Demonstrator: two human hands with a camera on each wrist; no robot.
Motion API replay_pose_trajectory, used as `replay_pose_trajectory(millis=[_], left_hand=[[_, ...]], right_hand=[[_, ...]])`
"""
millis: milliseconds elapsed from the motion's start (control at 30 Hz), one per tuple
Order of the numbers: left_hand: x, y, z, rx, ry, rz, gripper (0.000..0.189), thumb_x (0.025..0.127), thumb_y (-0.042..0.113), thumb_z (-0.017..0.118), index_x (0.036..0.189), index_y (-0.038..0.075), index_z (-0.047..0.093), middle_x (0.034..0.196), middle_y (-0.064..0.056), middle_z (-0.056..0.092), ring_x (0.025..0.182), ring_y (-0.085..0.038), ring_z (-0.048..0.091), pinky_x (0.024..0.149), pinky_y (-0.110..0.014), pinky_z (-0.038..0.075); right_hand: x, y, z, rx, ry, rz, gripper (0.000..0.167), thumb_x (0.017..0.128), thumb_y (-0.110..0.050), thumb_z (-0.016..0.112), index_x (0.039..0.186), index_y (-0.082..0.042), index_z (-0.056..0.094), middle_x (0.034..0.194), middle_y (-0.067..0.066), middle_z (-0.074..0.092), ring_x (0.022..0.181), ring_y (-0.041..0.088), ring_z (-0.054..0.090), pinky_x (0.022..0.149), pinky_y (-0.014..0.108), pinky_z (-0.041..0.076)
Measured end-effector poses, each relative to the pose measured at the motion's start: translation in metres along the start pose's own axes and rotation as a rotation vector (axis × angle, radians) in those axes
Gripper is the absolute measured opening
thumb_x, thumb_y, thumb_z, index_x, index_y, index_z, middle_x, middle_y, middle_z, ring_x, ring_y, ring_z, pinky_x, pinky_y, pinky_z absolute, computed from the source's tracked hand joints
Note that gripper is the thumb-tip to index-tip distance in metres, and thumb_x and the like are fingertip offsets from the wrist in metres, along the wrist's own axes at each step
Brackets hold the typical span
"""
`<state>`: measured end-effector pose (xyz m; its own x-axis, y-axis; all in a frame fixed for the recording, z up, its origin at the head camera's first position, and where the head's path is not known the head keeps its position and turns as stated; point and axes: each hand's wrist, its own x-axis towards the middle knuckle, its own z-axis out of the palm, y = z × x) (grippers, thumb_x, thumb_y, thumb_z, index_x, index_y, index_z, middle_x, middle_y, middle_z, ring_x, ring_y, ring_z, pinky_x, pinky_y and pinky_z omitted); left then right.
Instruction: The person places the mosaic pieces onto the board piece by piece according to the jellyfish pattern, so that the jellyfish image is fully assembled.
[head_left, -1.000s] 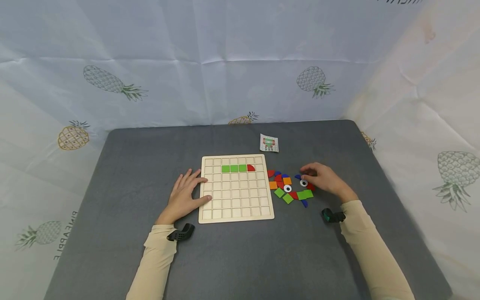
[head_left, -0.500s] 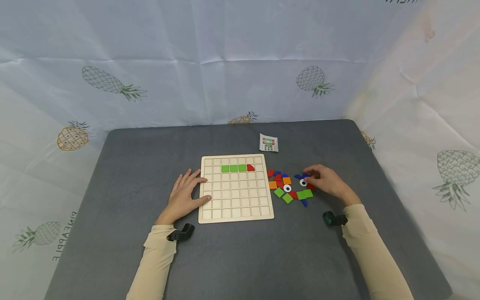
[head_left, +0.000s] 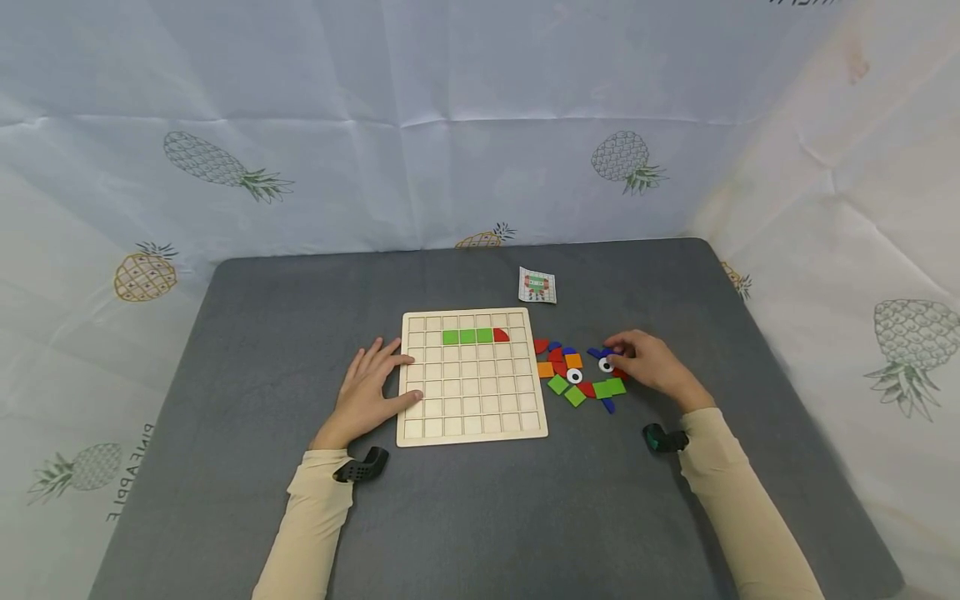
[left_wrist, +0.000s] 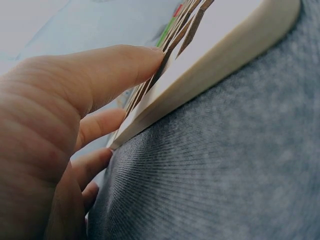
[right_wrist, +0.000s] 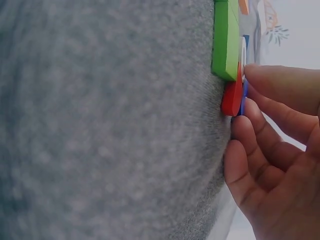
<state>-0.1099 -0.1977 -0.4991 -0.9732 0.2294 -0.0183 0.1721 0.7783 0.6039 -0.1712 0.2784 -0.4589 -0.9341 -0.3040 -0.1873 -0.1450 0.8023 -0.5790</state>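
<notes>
A pale wooden grid board (head_left: pixel 471 406) lies on the grey table. Along its upper part runs a row of green squares (head_left: pixel 468 337) ending in a red rounded piece (head_left: pixel 501 335). My left hand (head_left: pixel 363 398) rests at the board's left edge, fingers spread, thumb tip on the rim. To the right of the board, my right hand (head_left: pixel 651 360) is at the loose pieces, with a blue flat piece (right_wrist: pixel 244 99) between thumb and forefinger; the forefinger's tip is partly hidden. Beside those fingertips lie a white disc (head_left: pixel 601 365) with a dark centre and a red piece (right_wrist: pixel 231 101).
Loose pieces lie close to the board's right edge: orange squares (head_left: pixel 545 370), green squares (head_left: pixel 574 396), red pieces (head_left: pixel 542 346), a blue piece (head_left: pixel 608 406) and another white disc (head_left: pixel 569 377). A small patterned card (head_left: pixel 537 286) lies behind the board. Pineapple-printed cloth (head_left: pixel 420 183) hangs behind the table.
My right hand has shifted very slightly right among the loose pieces, and a blue piece now shows between its thumb and forefinger. My left hand and the board stay put.
</notes>
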Motion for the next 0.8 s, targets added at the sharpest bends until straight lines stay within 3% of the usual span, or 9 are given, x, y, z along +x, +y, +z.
replay_pose_trajectory(millis=[300,467,633,800], left_hand=[[0.001,0.001,0.0,-0.004,0.0,-0.006,0.062,0.086,0.049,0.076,0.138,0.019,0.058,0.167,-0.009,0.029,0.16,-0.032,0.009,0.131,-0.052,-0.002],[0.001,0.002,0.0,0.0,0.002,-0.01,0.062,0.086,0.049,0.076,0.138,0.02,0.058,0.168,-0.008,0.029,0.16,-0.031,0.009,0.131,-0.052,-0.002],[0.001,0.001,0.0,0.001,0.001,-0.01,0.062,0.086,0.05,0.076,0.137,0.019,0.058,0.167,-0.009,0.029,0.16,-0.032,0.009,0.131,-0.052,-0.001],[0.0,0.001,-0.001,-0.004,0.002,-0.01,0.062,0.086,0.049,0.076,0.137,0.019,0.058,0.167,-0.009,0.029,0.16,-0.032,0.009,0.131,-0.052,-0.001]], right_hand=[[-0.002,0.003,-0.002,0.013,0.005,0.005,0.031,0.1,-0.012,0.062,0.128,0.003,0.062,0.111,0.019,0.06,0.092,0.026,0.055,0.076,0.033,0.049],[-0.009,0.005,-0.005,0.027,0.001,0.051,0.032,0.1,-0.017,0.062,0.124,0.003,0.058,0.098,0.012,0.057,0.08,0.02,0.05,0.067,0.028,0.042],[-0.017,0.0,-0.008,-0.009,-0.076,0.15,0.033,0.098,-0.029,0.067,0.112,0.0,0.057,0.086,0.008,0.056,0.072,0.017,0.047,0.06,0.027,0.038],[-0.02,-0.009,-0.009,-0.071,-0.104,0.157,0.028,0.097,-0.031,0.068,0.097,-0.002,0.066,0.081,0.005,0.059,0.072,0.018,0.049,0.06,0.027,0.039]])
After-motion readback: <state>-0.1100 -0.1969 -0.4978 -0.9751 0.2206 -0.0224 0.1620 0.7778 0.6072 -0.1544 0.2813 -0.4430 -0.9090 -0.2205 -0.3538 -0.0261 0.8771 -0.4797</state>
